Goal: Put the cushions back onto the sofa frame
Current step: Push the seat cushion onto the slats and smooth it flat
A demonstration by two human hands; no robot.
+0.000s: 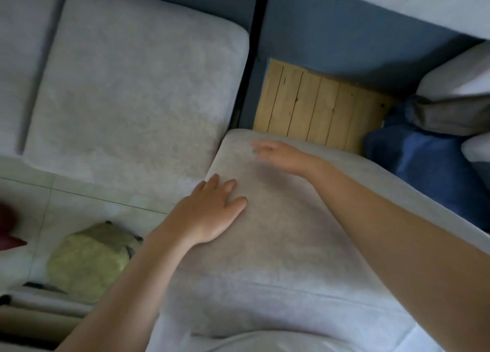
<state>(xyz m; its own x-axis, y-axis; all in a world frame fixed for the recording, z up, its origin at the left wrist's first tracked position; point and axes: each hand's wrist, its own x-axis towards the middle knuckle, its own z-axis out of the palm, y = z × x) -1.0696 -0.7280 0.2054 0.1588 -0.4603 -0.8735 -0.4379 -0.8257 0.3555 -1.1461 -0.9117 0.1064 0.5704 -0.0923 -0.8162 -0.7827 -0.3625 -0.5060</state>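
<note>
A: Where is the cushion (291,245) found?

B: It is laid near and to the right, over the sofa frame (344,41). It is just beside a second cushion (132,86), which is already set in place on the left.

A: How is it held?

B: It is not gripped. The left hand (212,211) is laid flat on its left part, fingers straight. The right hand (281,154) is blurred, but it is seen stretched out flat by the far edge.

A: Why flat?

B: The cushion is likely being pushed down and back. Wooden slats (318,110) are seen bare behind it.
</note>
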